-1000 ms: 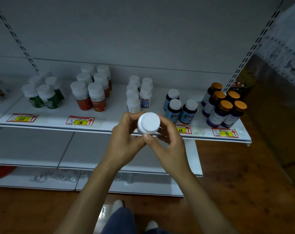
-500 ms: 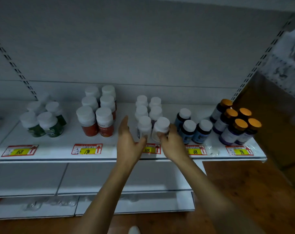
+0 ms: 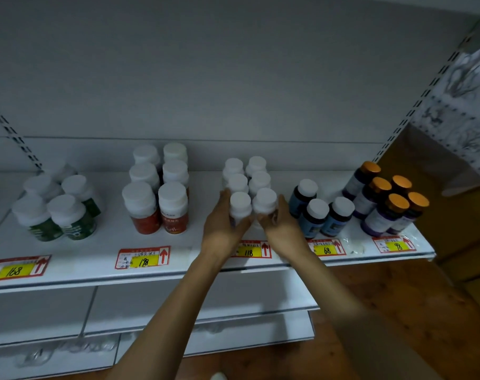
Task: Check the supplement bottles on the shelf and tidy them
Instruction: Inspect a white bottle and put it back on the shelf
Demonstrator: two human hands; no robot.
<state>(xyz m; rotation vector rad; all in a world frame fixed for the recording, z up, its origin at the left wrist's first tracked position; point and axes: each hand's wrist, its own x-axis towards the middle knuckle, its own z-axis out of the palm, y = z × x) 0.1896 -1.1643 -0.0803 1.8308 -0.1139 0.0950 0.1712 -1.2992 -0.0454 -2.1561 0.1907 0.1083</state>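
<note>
White shelf (image 3: 101, 248): left hand (image 3: 222, 226) grips front-left white-capped bottle (image 3: 240, 202), right hand (image 3: 281, 229) grips front-right bottle (image 3: 266, 199), both upright.

matt white plastic caps (image 3: 240, 201); smooth painted metal shelf (image 3: 96, 263); glossy wood floor (image 3: 398, 311).
</note>
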